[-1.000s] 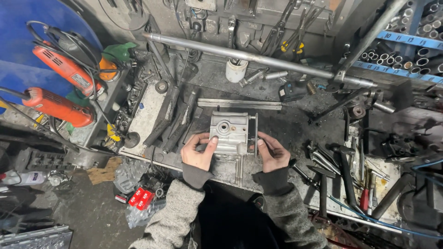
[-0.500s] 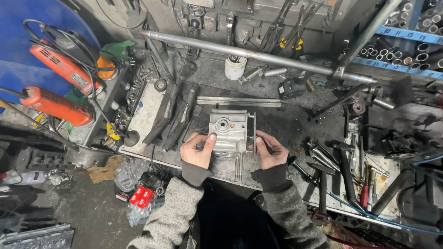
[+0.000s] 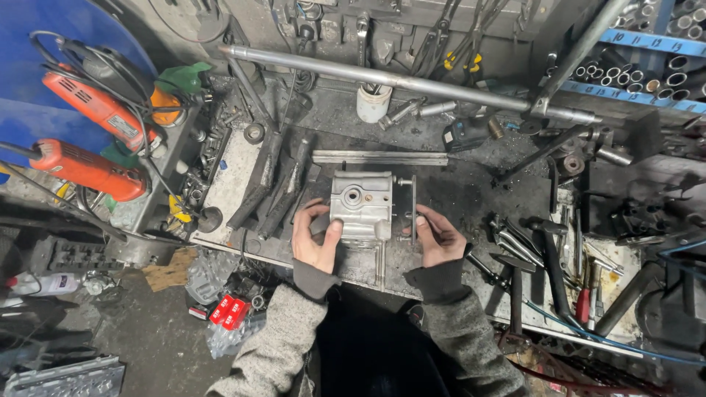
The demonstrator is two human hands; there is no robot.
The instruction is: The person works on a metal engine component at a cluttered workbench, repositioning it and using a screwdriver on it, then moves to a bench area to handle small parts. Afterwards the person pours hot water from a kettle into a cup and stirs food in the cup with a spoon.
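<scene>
I see a cluttered workbench [image 3: 471, 191] crossed by a long steel bar [image 3: 412, 79] at the back. At its front edge sits the grey metal housing [image 3: 362, 206], my left hand [image 3: 316, 239] and right hand [image 3: 435, 237] grasping its sides; flat strip [image 3: 379, 157] just behind.

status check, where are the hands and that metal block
Left hand gripping metal block at its left side. Right hand at the plate on its right edge. Block on workbench; tools scattered around, none between hands.

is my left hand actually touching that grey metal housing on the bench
Touching. The head view shows the left hand wrapped on the grey metal housing's left side, thumb pressed against its face.
</scene>
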